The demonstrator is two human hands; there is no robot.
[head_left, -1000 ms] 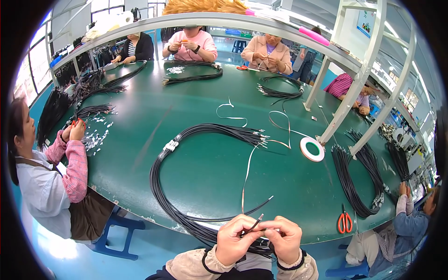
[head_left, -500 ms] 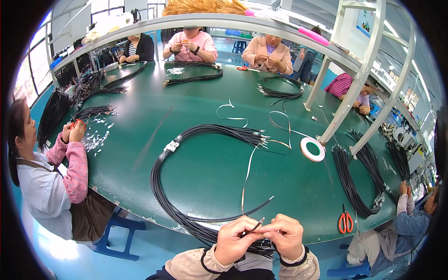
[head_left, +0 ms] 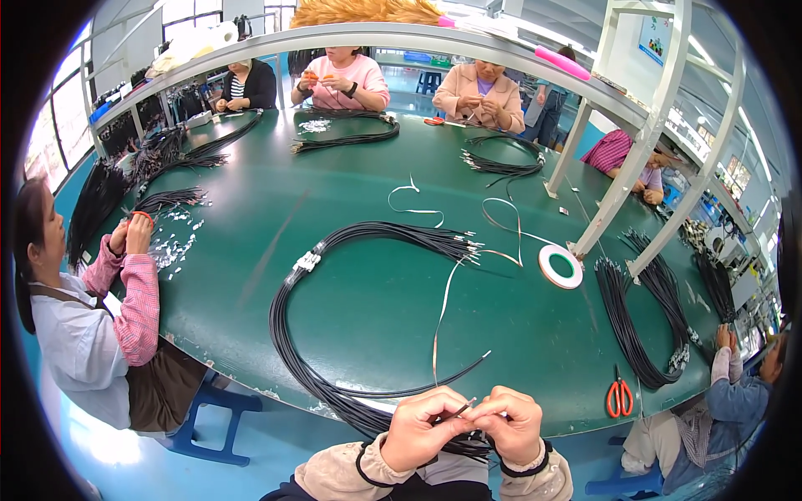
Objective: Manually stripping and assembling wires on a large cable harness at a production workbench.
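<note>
I see black cables (head_left: 334, 250) on a dark green table (head_left: 368, 309), orange-handled scissors (head_left: 619, 399), a white tape roll (head_left: 560, 266).

Can't really make out what the left hand (head_left: 426, 430) and right hand (head_left: 511, 424) pinch: the tip of the thin black cable end (head_left: 458, 410) is too small, and the fingers cover it. The big loop of bundled black cables (head_left: 288, 351) disappears behind both hands at the round green bench (head_left: 368, 309) edge. Forearms are cut off at the bottom. Small white connector block (head_left: 307, 261), probably; too tiny to tell.

Thin black cable (head_left: 455, 412) pinched between fingertips, tilted.
</note>
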